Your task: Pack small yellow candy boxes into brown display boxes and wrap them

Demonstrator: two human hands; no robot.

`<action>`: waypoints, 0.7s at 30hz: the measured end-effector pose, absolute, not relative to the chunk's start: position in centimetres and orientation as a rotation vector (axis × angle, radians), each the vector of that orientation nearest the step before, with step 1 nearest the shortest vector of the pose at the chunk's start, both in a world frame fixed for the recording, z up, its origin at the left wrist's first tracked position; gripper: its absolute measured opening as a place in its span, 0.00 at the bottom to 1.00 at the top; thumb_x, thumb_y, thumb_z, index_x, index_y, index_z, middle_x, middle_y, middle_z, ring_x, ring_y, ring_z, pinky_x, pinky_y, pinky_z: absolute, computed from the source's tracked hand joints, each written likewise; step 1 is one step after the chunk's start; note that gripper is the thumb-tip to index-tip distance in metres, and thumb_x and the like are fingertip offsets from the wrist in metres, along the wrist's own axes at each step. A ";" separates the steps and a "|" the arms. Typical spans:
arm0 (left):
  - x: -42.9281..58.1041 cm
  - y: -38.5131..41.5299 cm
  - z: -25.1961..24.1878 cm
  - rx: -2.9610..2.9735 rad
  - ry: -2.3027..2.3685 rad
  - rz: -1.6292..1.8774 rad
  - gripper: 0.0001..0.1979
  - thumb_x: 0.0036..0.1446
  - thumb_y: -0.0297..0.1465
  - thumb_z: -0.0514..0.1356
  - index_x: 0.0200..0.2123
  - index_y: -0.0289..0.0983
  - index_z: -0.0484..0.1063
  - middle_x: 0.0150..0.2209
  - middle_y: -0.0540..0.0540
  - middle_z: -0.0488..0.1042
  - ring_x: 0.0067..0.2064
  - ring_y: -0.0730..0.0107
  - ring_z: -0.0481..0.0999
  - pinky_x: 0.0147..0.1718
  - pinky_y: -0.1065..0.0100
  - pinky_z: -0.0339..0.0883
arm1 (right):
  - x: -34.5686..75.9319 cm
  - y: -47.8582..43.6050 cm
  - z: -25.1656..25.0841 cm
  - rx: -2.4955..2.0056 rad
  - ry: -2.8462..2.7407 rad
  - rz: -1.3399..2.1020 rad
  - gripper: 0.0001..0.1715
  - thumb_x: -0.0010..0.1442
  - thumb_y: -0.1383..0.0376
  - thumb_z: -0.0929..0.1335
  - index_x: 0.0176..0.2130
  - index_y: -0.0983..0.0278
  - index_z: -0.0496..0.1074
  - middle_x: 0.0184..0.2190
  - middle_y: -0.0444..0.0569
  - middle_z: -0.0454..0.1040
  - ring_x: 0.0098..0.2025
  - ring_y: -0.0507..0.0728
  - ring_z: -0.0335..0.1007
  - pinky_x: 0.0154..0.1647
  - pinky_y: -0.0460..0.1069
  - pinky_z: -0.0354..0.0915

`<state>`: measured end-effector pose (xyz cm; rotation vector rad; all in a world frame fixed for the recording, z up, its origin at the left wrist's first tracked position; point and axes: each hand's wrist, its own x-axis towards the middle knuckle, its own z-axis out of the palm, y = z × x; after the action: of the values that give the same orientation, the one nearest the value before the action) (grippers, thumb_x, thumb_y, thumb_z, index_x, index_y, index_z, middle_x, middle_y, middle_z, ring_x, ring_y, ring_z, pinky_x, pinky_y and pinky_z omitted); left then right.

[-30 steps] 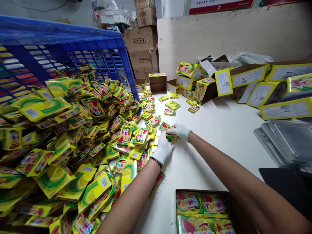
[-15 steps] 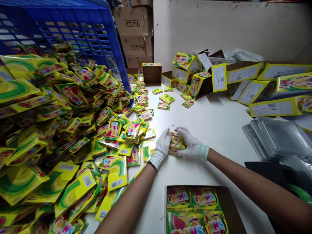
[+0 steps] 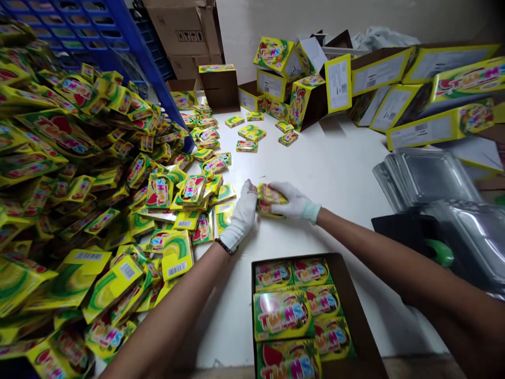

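Both my hands wear white gloves and meet over the white table [image 3: 335, 168]. My left hand [image 3: 242, 217] presses against the left side of a small stack of yellow-green packets [image 3: 268, 198], fingers closed on it. My right hand [image 3: 294, 202] grips the same stack from the right and underneath, lifting it slightly off the table. A brown cardboard box [image 3: 357, 316] near the front edge holds flat rows of the same packets [image 3: 282, 313]. A large heap of loose packets [image 3: 98, 200] spills from a tipped blue crate [image 3: 134, 47] on my left.
Several open yellow display cartons [image 3: 410, 100] lie along the back and right. Clear plastic trays [image 3: 430, 176] are stacked at right, over a black item [image 3: 406, 231]. A few loose packets [image 3: 248, 134] lie at the back centre. Brown shipping boxes [image 3: 185, 31] stand behind.
My hands gathered loose packets into a squared stack, drew it toward me and raised it off the table. The camera tilted down, showing more of the cardboard box.
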<state>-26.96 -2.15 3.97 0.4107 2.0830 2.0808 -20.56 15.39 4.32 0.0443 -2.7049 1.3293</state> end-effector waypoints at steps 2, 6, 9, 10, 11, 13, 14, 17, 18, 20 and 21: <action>-23.8 -4.8 6.5 0.453 2.215 2.048 0.17 0.60 0.38 0.59 0.49 0.37 0.70 0.53 0.41 0.73 0.57 0.61 0.70 0.62 0.58 0.59 | -18.9 15.6 7.5 -0.134 -2.471 1.694 0.38 0.49 0.53 0.73 0.56 0.63 0.67 0.52 0.53 0.72 0.53 0.64 0.69 0.57 0.59 0.65; -14.2 -10.3 10.3 1.089 2.534 1.447 0.10 0.63 0.35 0.53 0.34 0.40 0.73 0.34 0.45 0.75 0.39 0.63 0.74 0.44 0.59 0.71 | -12.8 14.9 12.7 -0.222 -2.147 2.328 0.34 0.50 0.52 0.71 0.54 0.63 0.70 0.49 0.52 0.76 0.46 0.62 0.75 0.47 0.56 0.71; -8.3 -11.9 10.3 1.406 2.550 0.992 0.12 0.58 0.34 0.58 0.44 0.39 0.74 0.42 0.41 0.76 0.47 0.54 0.74 0.55 0.45 0.65 | -8.2 13.6 13.2 -0.318 -2.243 2.558 0.34 0.47 0.53 0.74 0.52 0.63 0.74 0.46 0.52 0.78 0.43 0.62 0.76 0.45 0.56 0.71; -7.1 -12.1 9.9 1.440 2.560 0.929 0.17 0.57 0.34 0.59 0.50 0.39 0.72 0.46 0.40 0.75 0.51 0.51 0.73 0.60 0.41 0.60 | -7.1 13.2 12.8 -0.317 -2.325 2.574 0.35 0.47 0.54 0.75 0.53 0.63 0.74 0.46 0.52 0.78 0.44 0.62 0.76 0.47 0.56 0.71; -6.2 -12.1 9.5 1.452 2.574 0.908 0.21 0.57 0.33 0.59 0.54 0.39 0.70 0.51 0.39 0.74 0.54 0.50 0.71 0.63 0.39 0.55 | -6.3 12.9 12.4 -0.287 -2.422 2.547 0.35 0.47 0.54 0.75 0.53 0.63 0.74 0.48 0.52 0.78 0.46 0.62 0.75 0.49 0.57 0.70; -5.2 -12.2 8.7 1.452 2.602 0.918 0.23 0.57 0.31 0.59 0.57 0.40 0.67 0.56 0.39 0.71 0.59 0.50 0.68 0.66 0.38 0.51 | -5.4 12.4 11.6 -0.175 -2.637 2.366 0.35 0.49 0.54 0.76 0.55 0.61 0.74 0.51 0.51 0.76 0.51 0.63 0.73 0.54 0.58 0.67; -4.9 -12.4 8.4 1.450 2.625 0.929 0.21 0.57 0.30 0.58 0.55 0.40 0.69 0.57 0.39 0.71 0.59 0.50 0.68 0.66 0.38 0.51 | -5.3 12.1 11.4 -0.118 -2.732 2.231 0.36 0.49 0.54 0.76 0.55 0.60 0.74 0.53 0.51 0.75 0.53 0.64 0.71 0.57 0.58 0.66; -4.0 -13.0 7.7 1.455 2.733 0.952 0.16 0.57 0.27 0.56 0.49 0.38 0.71 0.53 0.39 0.73 0.57 0.51 0.70 0.64 0.39 0.57 | -5.6 11.4 11.5 0.010 -2.939 1.848 0.35 0.50 0.52 0.76 0.55 0.60 0.75 0.56 0.51 0.72 0.55 0.64 0.69 0.60 0.59 0.63; -3.6 -13.2 7.5 1.468 2.764 0.954 0.14 0.57 0.26 0.56 0.47 0.38 0.72 0.50 0.39 0.74 0.55 0.52 0.71 0.63 0.39 0.59 | -5.7 11.1 11.7 0.064 -2.986 1.765 0.34 0.50 0.51 0.76 0.54 0.60 0.75 0.56 0.51 0.71 0.56 0.64 0.69 0.61 0.59 0.63; -3.0 -13.6 7.1 1.497 2.792 0.952 0.10 0.58 0.25 0.55 0.42 0.38 0.72 0.43 0.40 0.75 0.48 0.55 0.74 0.61 0.40 0.63 | -5.8 10.6 12.1 0.177 -3.057 1.671 0.32 0.53 0.50 0.74 0.54 0.60 0.75 0.56 0.52 0.71 0.56 0.63 0.69 0.61 0.58 0.63; -2.8 -13.7 7.0 1.509 2.788 0.956 0.09 0.58 0.24 0.54 0.40 0.38 0.72 0.40 0.41 0.75 0.45 0.57 0.74 0.60 0.40 0.64 | -5.8 10.3 12.3 0.229 -3.088 1.646 0.32 0.54 0.50 0.73 0.55 0.59 0.75 0.57 0.52 0.70 0.56 0.63 0.68 0.61 0.57 0.63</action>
<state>-2.85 -13.69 7.03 1.5094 2.7876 0.9558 -5.75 10.32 12.33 0.2286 -3.0885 1.6461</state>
